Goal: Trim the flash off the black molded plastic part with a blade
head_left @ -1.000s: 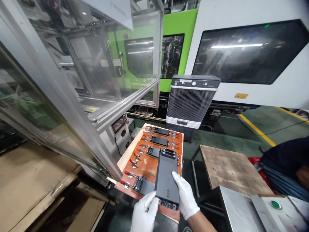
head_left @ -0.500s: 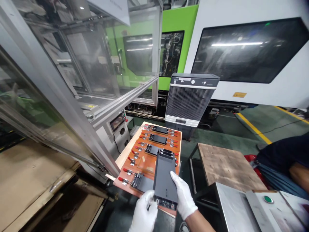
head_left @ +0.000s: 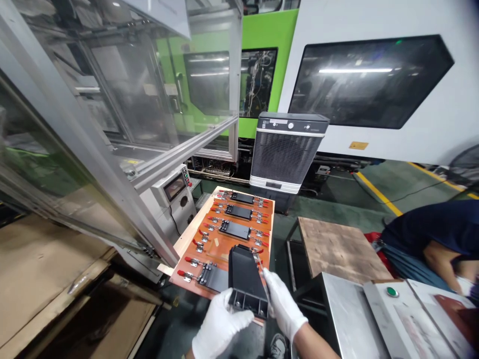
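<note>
Above the near part of an orange-brown fixture board point(head_left: 219, 248), a long black plastic part point(head_left: 247, 276) is held tilted, its ribbed end towards me. My left hand point(head_left: 222, 319), in a white glove, grips the near left corner, thumb across that end. My right hand point(head_left: 282, 301), also gloved, is closed along the right edge; its far fingers are hidden. Similar dark parts sit on the board, such as a flat dark part point(head_left: 214, 277) just left of the held one and another dark part point(head_left: 235, 229) farther back. Red-handled toggle clamps point(head_left: 191, 261) flank them.
A grey air cooler point(head_left: 288, 154) stands behind the board. To the right are a wooden-topped stand point(head_left: 340, 249), a metal machine with a green button point(head_left: 392, 292) and a bent-over co-worker point(head_left: 422, 244). A metal-framed clear guard point(head_left: 134, 219) and cardboard-covered shelves point(head_left: 41, 279) are on the left.
The black part has been turned over between my hands, showing another face and a ribbed end. My right hand moved from its top face to its right edge. The view shifted slightly right.
</note>
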